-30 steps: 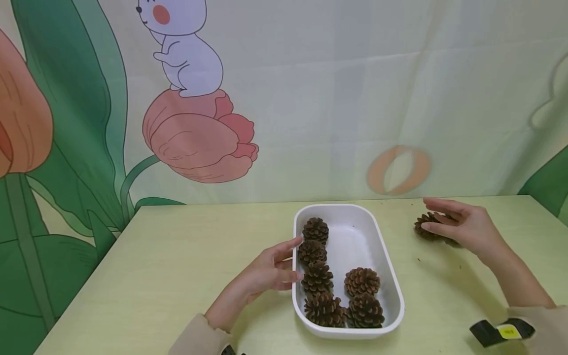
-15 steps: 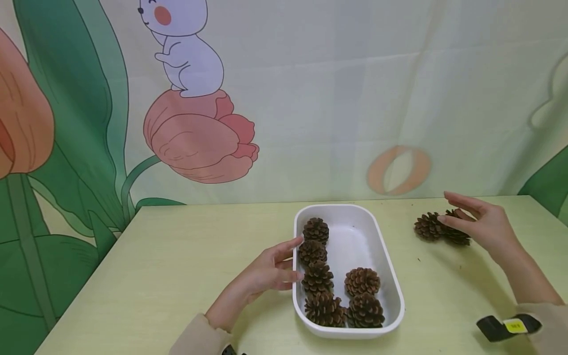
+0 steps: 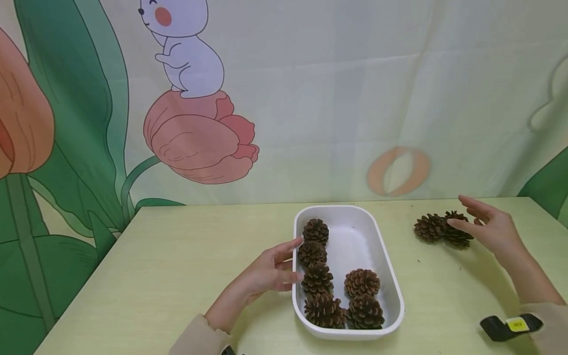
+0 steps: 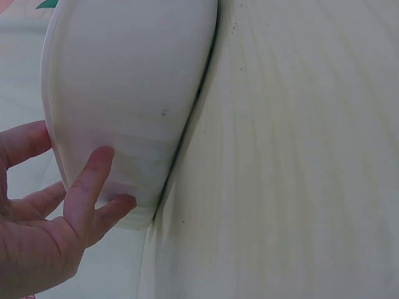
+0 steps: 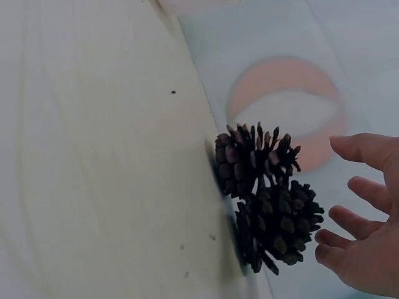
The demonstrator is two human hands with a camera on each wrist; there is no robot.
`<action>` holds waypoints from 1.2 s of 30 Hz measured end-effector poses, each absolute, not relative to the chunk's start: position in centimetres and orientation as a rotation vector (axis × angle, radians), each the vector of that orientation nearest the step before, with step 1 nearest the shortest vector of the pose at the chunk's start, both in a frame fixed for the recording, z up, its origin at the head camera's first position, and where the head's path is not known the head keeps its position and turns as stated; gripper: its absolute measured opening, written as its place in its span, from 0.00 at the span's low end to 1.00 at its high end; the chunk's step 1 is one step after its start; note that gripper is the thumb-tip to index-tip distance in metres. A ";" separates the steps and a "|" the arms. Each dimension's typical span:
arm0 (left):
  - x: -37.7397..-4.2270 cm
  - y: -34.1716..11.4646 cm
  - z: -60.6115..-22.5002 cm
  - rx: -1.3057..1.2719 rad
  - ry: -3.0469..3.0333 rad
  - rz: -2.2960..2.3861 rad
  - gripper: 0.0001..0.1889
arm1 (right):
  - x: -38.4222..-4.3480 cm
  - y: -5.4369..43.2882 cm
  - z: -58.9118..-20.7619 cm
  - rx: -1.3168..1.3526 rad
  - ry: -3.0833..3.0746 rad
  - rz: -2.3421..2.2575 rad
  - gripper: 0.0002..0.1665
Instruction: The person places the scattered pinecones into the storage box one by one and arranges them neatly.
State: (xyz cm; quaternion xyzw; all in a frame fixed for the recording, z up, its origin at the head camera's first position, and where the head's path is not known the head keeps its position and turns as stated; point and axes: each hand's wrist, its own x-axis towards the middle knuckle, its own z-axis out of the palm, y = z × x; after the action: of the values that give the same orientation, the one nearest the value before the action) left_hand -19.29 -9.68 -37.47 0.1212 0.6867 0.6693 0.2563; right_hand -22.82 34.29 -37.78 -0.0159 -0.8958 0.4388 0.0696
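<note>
In the head view my left hand [image 3: 269, 268] rests against the left side of a white rectangular tray [image 3: 386, 256]. Two fingertips [image 4: 103, 156] touch its outer wall in the left wrist view, while the thumb and another finger reach the rim. My right hand [image 3: 497, 229] hovers with spread fingers beside a pinecone [image 3: 457, 235] on the table's right side, the thumb overlapping it in the head view. A second pinecone [image 3: 428, 228] lies against that one, to its left. The right wrist view shows a gap between the hand [image 5: 368, 218] and both pinecones [image 5: 283, 221].
Inside the tray several pinecones [image 3: 317, 277] line the left wall, and two more [image 3: 362, 283] sit at its near right. Small dark crumbs [image 3: 418, 261] dot the pale table [image 3: 191, 276]. A printed curtain [image 3: 301, 98] hangs behind the table's far edge.
My right hand has moved right, off the left pinecone and over to the right one, uncovering both. The left hand and the tray have stayed in place.
</note>
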 end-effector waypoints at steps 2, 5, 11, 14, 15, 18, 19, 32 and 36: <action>-19.3 -9.7 -37.4 0.329 1.866 1.815 0.38 | -22.8 34.2 -37.7 -0.059 -2.723 1.341 0.43; -19.3 -9.7 -37.4 0.327 1.867 1.811 0.38 | -22.8 34.2 -37.8 -0.056 -2.734 1.384 0.44; -19.3 -9.7 -37.4 0.331 1.862 1.814 0.38 | -23.0 34.7 -38.4 -0.056 -2.767 1.362 0.46; -19.3 -9.7 -37.4 0.331 1.863 1.815 0.39 | -23.1 34.8 -38.7 -0.034 -2.802 1.326 0.46; -19.3 -9.7 -37.4 0.330 1.863 1.815 0.39 | -23.1 34.7 -38.8 -0.026 -2.811 1.315 0.46; -19.3 -9.7 -37.4 0.331 1.859 1.818 0.39 | -23.1 34.7 -39.0 0.001 -2.821 1.279 0.44; -19.3 -9.7 -37.4 0.331 1.858 1.819 0.39 | -23.1 34.6 -39.0 0.005 -2.824 1.260 0.44; -19.3 -9.7 -37.4 0.321 1.864 1.822 0.39 | -22.9 34.5 -39.1 -0.024 -2.817 1.129 0.39; -19.2 -9.7 -37.3 0.319 1.864 1.822 0.39 | -23.0 34.8 -39.2 -0.047 -2.818 1.107 0.40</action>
State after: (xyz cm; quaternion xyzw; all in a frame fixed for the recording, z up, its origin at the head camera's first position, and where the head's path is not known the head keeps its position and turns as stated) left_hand -19.24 -9.65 -37.31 0.1173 0.6864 0.6709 0.2551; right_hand -23.01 34.78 -39.22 -0.0154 -0.9292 0.3650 0.0569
